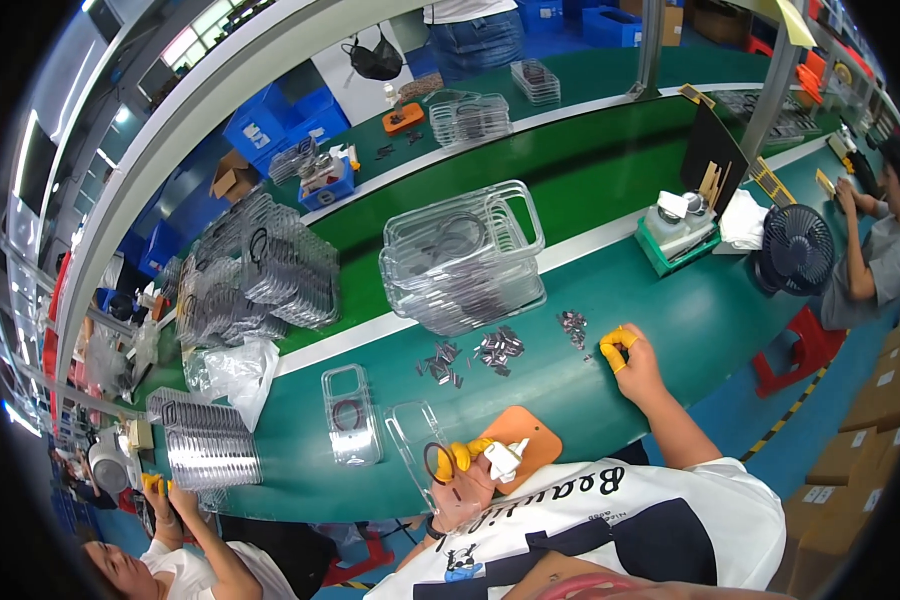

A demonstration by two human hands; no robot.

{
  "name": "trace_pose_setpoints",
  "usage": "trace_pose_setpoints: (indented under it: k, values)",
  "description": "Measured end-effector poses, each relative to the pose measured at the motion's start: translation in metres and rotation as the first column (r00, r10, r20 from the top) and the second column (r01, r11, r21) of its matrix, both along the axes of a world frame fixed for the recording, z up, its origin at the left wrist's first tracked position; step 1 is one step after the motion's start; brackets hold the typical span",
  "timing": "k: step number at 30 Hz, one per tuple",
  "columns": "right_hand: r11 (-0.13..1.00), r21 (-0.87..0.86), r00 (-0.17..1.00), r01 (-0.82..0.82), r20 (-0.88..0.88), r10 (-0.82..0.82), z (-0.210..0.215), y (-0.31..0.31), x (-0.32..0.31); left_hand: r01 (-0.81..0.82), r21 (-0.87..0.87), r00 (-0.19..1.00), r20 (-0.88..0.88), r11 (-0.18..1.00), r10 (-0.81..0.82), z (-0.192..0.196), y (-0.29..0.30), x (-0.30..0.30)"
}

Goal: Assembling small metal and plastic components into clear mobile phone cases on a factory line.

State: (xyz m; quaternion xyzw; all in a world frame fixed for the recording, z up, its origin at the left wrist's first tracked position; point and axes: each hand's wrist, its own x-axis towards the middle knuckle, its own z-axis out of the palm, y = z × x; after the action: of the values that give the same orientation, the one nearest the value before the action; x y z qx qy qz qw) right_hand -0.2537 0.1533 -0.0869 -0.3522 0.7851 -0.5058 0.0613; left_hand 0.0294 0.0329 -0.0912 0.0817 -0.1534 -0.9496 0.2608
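Note:
My left hand (458,480), with yellow finger cots, is closed around a clear plastic phone case (417,432) with a dark ring on it. Beside those fingers a small white object (507,459), perhaps a bottle, stands on an orange board (543,440). Out to the right, my right hand (630,360) is curled in a pinch above the table, also in yellow finger cots; anything between its fingertips is too small to make out. Left of it lie tiny dark pieces (573,327). Two more piles of dark pieces (500,347) are scattered farther left.
Another clear case (350,415) lies left of my hands. Stacked clear cases (460,265) stand ahead, with more stacks (210,445) at left. A green bin (678,240) and black fan (797,248) are at right. Co-workers sit at both sides.

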Motion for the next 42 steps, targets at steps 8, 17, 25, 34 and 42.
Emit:
trace_pose_setpoints:
  k: [8, 17, 25, 34, 42]
  values:
    - [1.0, -0.002, 1.0, -0.023, 0.012, 0.023, 0.003, 0.002, 0.001, -0.085, -0.232, 0.996, -0.019, 0.969, 0.083, 0.014, -0.005, 0.0]
    - [1.0, -0.018, 1.0, -0.025, -0.007, 0.025, -0.002, 0.001, -0.002, -0.068, -0.038, 0.997, 0.025, 0.997, 0.069, 0.023, -0.012, -0.002]
    - [0.999, -0.01, 0.999, -0.039, -0.003, 0.039, -0.002, 0.002, -0.002, -0.216, -0.068, 0.971, 0.094, 0.974, 0.222, 0.037, -0.013, -0.001]
    - [0.998, 0.036, 0.998, -0.052, -0.015, 0.053, 0.003, 0.0, 0.001, -0.195, -0.159, 0.977, 0.06, 0.968, 0.206, 0.045, -0.018, -0.002]
    - [0.996, 0.075, 0.998, -0.05, -0.035, 0.053, -0.002, -0.001, 0.0, -0.187, -0.149, 0.982, 0.007, 0.971, 0.19, 0.038, -0.018, -0.001]
